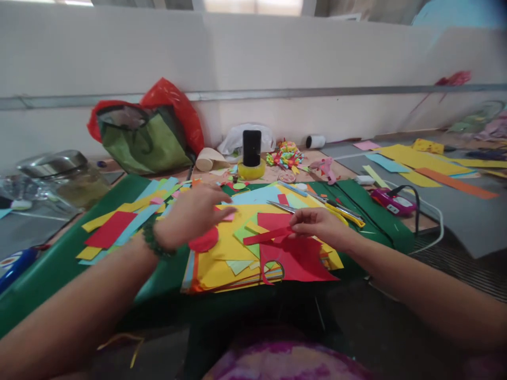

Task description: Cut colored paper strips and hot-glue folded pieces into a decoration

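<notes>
My right hand (317,226) pinches one end of a narrow red paper strip (267,236) above a cut red paper sheet (297,258) with a round hole near its lower left. Scissor blades (281,206) show just behind that hand; the rest of the scissors is partly hidden by it. My left hand (194,214) is held over the left side of the papers, thumb apart from the other fingers, with nothing visible in it. A red paper circle (204,240) lies below its fingers, on a stack of yellow paper (222,269).
Coloured paper strips (114,229) lie on the green cloth (47,279) at left. Behind stand a phone (252,148) on a yellow tape roll (251,169), curled paper pieces (287,155) and a pink glue gun (325,170). A glass jar (65,179) and green bag (146,140) are at left.
</notes>
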### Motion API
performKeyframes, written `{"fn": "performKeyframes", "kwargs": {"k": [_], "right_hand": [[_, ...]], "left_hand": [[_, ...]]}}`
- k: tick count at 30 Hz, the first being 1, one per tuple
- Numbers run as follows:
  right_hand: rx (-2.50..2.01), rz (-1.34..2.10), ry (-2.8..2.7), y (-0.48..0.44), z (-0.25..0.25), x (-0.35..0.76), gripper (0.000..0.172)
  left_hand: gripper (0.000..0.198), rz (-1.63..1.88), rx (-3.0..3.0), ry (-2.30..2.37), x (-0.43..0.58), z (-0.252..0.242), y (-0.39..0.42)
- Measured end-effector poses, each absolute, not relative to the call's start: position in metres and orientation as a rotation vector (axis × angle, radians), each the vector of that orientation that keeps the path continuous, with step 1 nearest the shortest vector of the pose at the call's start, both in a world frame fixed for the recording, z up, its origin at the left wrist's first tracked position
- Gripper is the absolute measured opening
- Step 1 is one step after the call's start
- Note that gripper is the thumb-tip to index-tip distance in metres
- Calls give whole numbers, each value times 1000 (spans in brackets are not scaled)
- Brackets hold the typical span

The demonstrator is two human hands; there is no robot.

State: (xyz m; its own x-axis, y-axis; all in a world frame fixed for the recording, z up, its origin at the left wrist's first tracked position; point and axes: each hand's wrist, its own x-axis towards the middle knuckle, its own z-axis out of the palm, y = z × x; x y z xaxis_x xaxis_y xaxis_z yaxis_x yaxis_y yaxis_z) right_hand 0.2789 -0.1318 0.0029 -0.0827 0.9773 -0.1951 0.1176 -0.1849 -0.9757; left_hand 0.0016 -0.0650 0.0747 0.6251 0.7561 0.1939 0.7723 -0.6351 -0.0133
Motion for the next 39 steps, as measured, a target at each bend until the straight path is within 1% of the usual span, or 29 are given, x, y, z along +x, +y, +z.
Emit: {"fn": "performKeyframes", "kwargs": {"k": [2, 4, 6, 10, 13, 15, 17, 19, 21, 23, 25, 28, 30, 33, 36, 39], "right_hand": [[-1353, 1367, -1278, -135, 3, 277, 33], [-1312, 1366, -1285, -138, 3, 276, 35], [-1283, 1359, -1295, -141, 2, 276, 38], [-1277, 1308, -1336, -142, -3, 276, 40], [-1311, 1244, -1435, -141, -6, 278, 40], [-1363, 1049, -1585, -140, -6, 279, 35], [-1370, 677, -1796, -140, -5, 279, 30], [-1238, 249, -2013, -140, -4, 276, 30], [-1021, -99, -2200, -140, -4, 271, 28], [-822, -341, -2316, -139, -5, 266, 19], [-694, -461, -2370, -138, -5, 262, 12], [-635, -458, -2409, -136, -4, 260, 19], [-676, -452, -2435, -136, -5, 261, 23], [-781, -510, -2476, -138, -11, 265, 29], [-865, -502, -2497, -140, -19, 268, 34], [-915, -441, -2477, -140, -26, 269, 32]], "left_hand": [[37, -303, -2937, -1136, 23, 62, -83], [43, -364, -3109, -1123, 38, 47, -90], [42, -367, -3344, -1267, 45, 35, -87], [30, -250, -3787, -1517, 46, 20, -73], [25, -374, -3884, -1615, 43, 16, -69], [26, -392, -3919, -1715, 40, 15, -68], [28, -381, -3949, -1841, 37, 15, -68], [28, -397, -3964, -1960, 35, 16, -67], [29, -367, -3986, -2034, 34, 17, -67], [29, -314, -4009, -2066, 34, 18, -68], [29, -265, -4020, -2067, 35, 18, -68], [27, -195, -3990, -1905, 35, 15, -70], [24, -358, -3785, -1663, 34, 13, -74], [20, -590, -3294, -1226, 33, 8, -83], [20, -479, -3129, -894, 34, 4, -92], [22, -333, -3137, -827, 37, -2, -96]]}}
